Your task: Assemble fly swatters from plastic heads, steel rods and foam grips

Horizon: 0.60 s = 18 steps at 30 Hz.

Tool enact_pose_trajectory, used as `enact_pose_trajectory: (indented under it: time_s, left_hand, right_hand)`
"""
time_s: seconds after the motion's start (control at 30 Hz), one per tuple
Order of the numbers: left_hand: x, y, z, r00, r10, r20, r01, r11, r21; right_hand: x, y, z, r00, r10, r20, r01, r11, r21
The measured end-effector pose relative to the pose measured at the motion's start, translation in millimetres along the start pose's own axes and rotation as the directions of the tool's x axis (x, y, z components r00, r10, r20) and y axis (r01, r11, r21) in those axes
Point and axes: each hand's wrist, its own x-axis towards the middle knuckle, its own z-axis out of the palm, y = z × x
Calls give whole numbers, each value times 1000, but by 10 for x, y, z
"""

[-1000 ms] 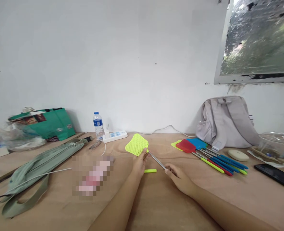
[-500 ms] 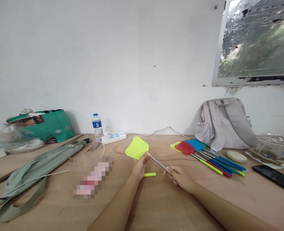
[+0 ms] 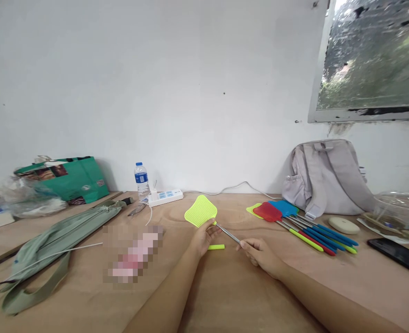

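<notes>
Both my hands hold one fly swatter [image 3: 200, 211] with a yellow-green perforated head and a thin metal rod. My left hand [image 3: 204, 236] pinches it where the head joins the rod. Farther down, the fingers of my right hand [image 3: 258, 253] close round the rod's lower end. On the table just beyond my left wrist lies a short yellow-green tube [image 3: 216, 247], partly hidden by that hand. To the right rests a pile of fly swatters with red [image 3: 267, 211], blue and yellow-green heads, their coloured handles pointing toward the lower right.
A grey backpack [image 3: 325, 178] leans on the wall behind the pile, near a round cream object [image 3: 344, 225] and a black phone [image 3: 398, 256]. At left are a green bag [image 3: 79, 178], a grey-green strap bag [image 3: 62, 238], a water bottle [image 3: 142, 182], a power strip [image 3: 165, 197] and a blurred pink item [image 3: 137, 259].
The view has shifted slightly. My hands keep the same hold on the swatter, and its head looks slightly more tilted.
</notes>
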Motion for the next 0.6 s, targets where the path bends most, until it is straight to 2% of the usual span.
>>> enact_pose_trajectory:
  time_s: [0.17, 0.43, 0.6]
  left_hand:
    - [15, 13, -10, 994, -69, 83, 68, 997, 19]
    - [-38, 43, 55, 996, -32, 86, 26, 997, 74]
    - [-80, 32, 88, 992, -11, 123, -1, 995, 100]
  right_hand:
    - [-7, 6, -9, 1000, -4, 8, 3, 1000, 28]
    - [-1, 25, -23, 1000, -28, 11, 27, 997, 66]
    - [-5, 12, -18, 999, -28, 14, 27, 994, 107]
